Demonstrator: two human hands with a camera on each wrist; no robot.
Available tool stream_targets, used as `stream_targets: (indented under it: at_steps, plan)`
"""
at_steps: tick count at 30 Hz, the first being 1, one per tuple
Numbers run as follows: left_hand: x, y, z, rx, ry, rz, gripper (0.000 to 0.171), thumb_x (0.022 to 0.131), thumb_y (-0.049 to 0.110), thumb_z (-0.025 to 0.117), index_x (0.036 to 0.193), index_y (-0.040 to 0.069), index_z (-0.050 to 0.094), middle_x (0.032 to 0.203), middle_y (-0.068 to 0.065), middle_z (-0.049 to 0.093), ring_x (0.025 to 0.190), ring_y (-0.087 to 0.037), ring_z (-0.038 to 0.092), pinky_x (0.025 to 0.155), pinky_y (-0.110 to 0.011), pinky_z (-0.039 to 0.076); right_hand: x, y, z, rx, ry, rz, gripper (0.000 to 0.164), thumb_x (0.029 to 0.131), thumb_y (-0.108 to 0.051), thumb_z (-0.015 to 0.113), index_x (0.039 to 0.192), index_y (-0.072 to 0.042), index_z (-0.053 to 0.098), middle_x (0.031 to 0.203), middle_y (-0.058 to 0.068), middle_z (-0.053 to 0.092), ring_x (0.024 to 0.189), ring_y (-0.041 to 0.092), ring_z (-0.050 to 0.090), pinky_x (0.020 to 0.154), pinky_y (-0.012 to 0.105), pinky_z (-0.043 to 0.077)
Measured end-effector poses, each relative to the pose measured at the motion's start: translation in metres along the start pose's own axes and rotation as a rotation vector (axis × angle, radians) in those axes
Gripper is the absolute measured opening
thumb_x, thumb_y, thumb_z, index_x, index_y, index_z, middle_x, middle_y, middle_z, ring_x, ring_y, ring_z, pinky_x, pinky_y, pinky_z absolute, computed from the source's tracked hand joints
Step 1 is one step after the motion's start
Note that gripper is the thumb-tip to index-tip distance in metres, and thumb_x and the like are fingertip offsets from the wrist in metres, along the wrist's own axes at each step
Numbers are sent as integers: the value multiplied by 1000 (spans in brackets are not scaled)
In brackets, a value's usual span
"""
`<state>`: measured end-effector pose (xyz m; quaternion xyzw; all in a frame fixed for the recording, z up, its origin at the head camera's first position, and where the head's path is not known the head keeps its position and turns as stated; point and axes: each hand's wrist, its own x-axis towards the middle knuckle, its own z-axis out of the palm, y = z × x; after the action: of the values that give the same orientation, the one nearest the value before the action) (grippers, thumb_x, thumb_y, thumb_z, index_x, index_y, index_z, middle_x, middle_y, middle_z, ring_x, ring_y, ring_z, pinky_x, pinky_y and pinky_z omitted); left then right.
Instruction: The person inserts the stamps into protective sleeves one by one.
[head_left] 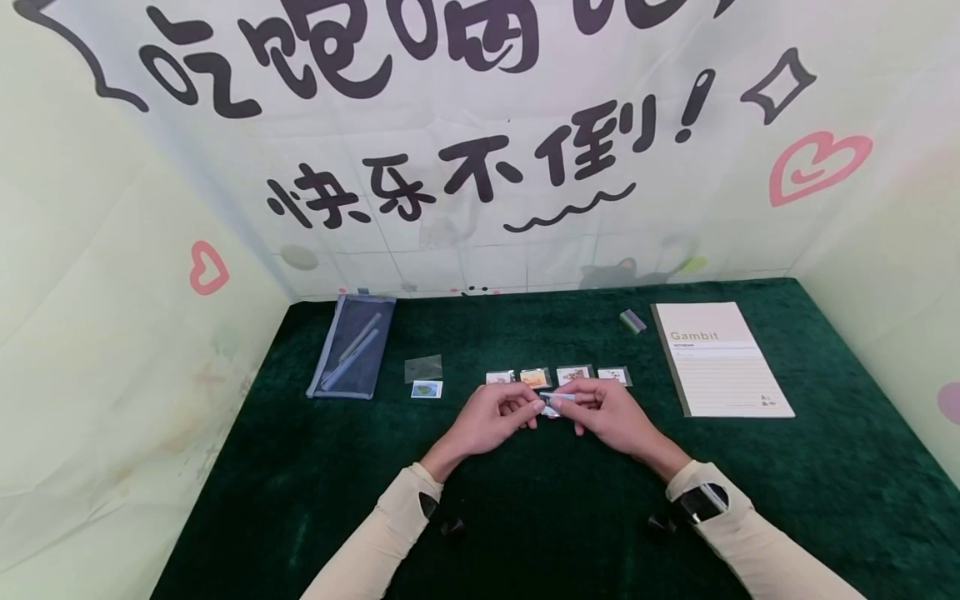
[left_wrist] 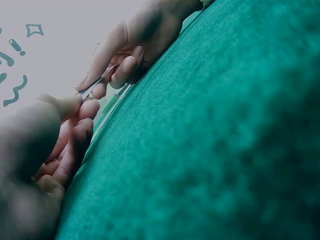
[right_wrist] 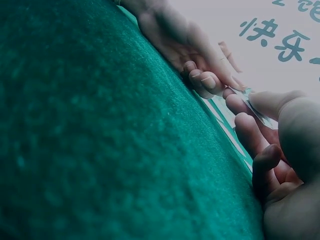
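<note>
Both hands meet over the green cloth and pinch a small, thin card (head_left: 558, 397) between thumbs and fingers. My left hand (head_left: 495, 418) grips its left side; my right hand (head_left: 611, 414) holds the right side. In the right wrist view the card (right_wrist: 260, 116) looks pale and glossy, and the fingers cover much of it. Whether it sits in a clear sleeve, I cannot tell. Just beyond the hands lies a row of several small picture cards (head_left: 535, 378), partly hidden by the fingers. To the left are an empty clear sleeve (head_left: 423, 367) and a blue-green picture card (head_left: 427, 389).
A blue zip pouch (head_left: 378, 358) with pens (head_left: 351, 360) inside lies at the back left. A notebook (head_left: 720, 392) lies on the right, with a small eraser-like block (head_left: 632, 321) beside it. A printed curtain (head_left: 450, 258) stands behind the table.
</note>
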<state>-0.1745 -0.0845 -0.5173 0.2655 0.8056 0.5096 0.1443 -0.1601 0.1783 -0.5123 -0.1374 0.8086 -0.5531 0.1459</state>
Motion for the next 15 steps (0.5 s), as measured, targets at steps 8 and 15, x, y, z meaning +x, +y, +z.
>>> stream_targets:
  at_steps: [8,15]
  plan:
    - [-1,3,0,-2,4,-2,18,110,42,64,110,28,75,93,7,77,82,-13,74,76,-29,61,-2,-4,0,26,23,-39,29,106,-37,71,127,-18,74,96,9,78,71,23,69,65,28,56]
    - [-2,3,-1,-33,15,-21,17,109,40,65,110,27,75,95,5,77,84,-15,74,77,-29,61,-2,-2,-1,29,84,-64,32,105,-34,73,133,-20,71,101,10,73,67,21,64,60,28,53]
